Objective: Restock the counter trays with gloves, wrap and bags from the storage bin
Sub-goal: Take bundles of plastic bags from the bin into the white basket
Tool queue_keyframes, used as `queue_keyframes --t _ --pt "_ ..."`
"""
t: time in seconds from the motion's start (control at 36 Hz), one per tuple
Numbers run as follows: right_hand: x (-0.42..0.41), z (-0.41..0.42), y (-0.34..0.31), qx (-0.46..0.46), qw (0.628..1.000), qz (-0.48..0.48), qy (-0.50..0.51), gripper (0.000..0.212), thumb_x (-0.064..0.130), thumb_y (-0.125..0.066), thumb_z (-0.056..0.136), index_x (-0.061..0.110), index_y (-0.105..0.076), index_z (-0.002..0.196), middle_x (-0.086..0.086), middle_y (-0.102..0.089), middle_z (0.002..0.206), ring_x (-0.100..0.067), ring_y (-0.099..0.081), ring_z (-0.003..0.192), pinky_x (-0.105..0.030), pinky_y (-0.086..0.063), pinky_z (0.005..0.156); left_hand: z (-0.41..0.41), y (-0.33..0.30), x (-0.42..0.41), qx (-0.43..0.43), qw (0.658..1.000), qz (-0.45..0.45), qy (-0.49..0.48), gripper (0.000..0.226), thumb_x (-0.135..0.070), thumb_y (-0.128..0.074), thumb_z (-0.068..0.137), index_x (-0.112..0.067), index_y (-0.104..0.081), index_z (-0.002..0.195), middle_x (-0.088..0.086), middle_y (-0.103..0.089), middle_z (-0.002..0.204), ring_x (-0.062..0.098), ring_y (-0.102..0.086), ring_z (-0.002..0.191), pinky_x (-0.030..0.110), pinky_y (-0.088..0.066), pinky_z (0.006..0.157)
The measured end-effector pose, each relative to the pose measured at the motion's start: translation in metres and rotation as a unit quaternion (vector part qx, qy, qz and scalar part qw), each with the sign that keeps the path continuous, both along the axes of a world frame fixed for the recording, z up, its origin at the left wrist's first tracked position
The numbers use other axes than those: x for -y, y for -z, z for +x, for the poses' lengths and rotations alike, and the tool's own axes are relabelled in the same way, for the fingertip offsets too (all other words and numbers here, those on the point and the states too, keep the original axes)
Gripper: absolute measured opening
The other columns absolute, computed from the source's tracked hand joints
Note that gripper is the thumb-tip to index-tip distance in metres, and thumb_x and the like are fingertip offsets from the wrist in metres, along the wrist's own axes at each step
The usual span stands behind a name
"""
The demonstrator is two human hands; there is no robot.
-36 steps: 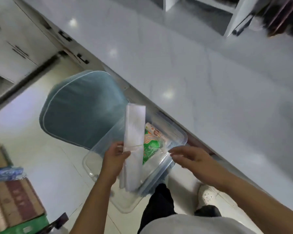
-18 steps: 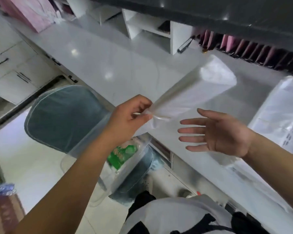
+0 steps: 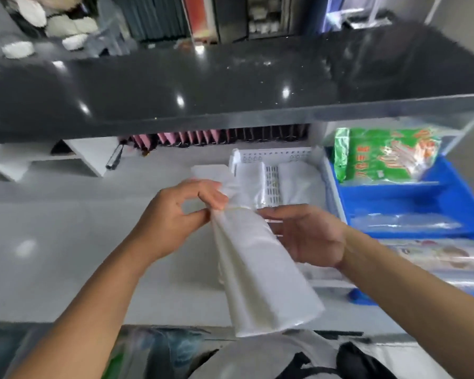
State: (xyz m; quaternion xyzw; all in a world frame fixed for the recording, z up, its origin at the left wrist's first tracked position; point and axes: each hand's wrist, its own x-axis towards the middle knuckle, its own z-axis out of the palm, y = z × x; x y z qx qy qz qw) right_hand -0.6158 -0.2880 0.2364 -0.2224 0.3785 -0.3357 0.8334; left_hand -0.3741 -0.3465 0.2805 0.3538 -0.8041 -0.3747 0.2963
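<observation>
at the bottom edge the person's grey shirt [image 3: 246, 359] is cut off, and left of it there is something blurred in blue and green that i cannot make out. above it a long white pack of bags [image 3: 260, 272] is held over the pale table [image 3: 66, 242], its wide end toward the person and its narrow tied end away. the left hand [image 3: 175, 217] pinches this narrow end between thumb and fingers. the right hand [image 3: 309, 236] is opened, with the palm against the side of the pack, supporting it and not closed around it. the far tip of the pack is hidden behind the left hand. just behind stands a white tray [image 3: 274, 160] with holes, with white packs inside, partly hidden. to the right a blue tray [image 3: 449, 195] holds a green packet [image 3: 381, 154]; its print is too blurred to read. above all a dark shelf [image 3: 203, 91] crosses the view.
</observation>
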Motion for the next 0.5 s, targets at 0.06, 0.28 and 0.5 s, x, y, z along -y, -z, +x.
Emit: queue_keyframes --t 0.06,0.28,0.5 --pt "-0.007 -0.004 -0.001 -0.005 0.999 -0.01 0.034 0.025 0.029 -0.067 0.077 0.022 -0.075 0.1 0.0 -0.069 0.087 -0.014 -0.065 0.067 -0.027 -0.055 0.059 -0.014 0.002 0.008 0.001 1.0 -0.018 0.017 0.033 0.013 -0.073 0.077 -0.02 -0.072 0.077 -0.008 -0.075 0.097 0.001 -0.06 0.116 0.01 -0.038 0.098" --pt "-0.019 0.0 0.02 -0.038 0.987 -0.052 0.149 0.027 0.021 -0.069 0.081 0.023 -0.071 0.108 0.001 -0.07 0.09 -0.012 -0.066 0.073 -0.027 -0.056 0.063 -0.034 0.033 0.035 -0.013 0.999 -0.047 -0.008 0.038 -0.002 -0.07 0.086 -0.034 -0.073 0.105 -0.013 -0.053 0.138 -0.001 -0.043 0.132 0.014 -0.035 0.108" --pt "-0.006 -0.005 0.045 -0.104 0.966 0.003 0.237 0.018 0.025 -0.08 0.061 0.022 -0.079 0.079 -0.001 -0.075 0.082 -0.014 -0.07 0.066 -0.026 -0.057 0.059 -0.011 0.096 0.04 0.002 0.913 0.369 -0.177 0.047 -0.024 -0.058 0.096 -0.036 -0.046 0.139 -0.003 -0.049 0.144 0.02 -0.051 0.125 0.042 -0.05 0.095"
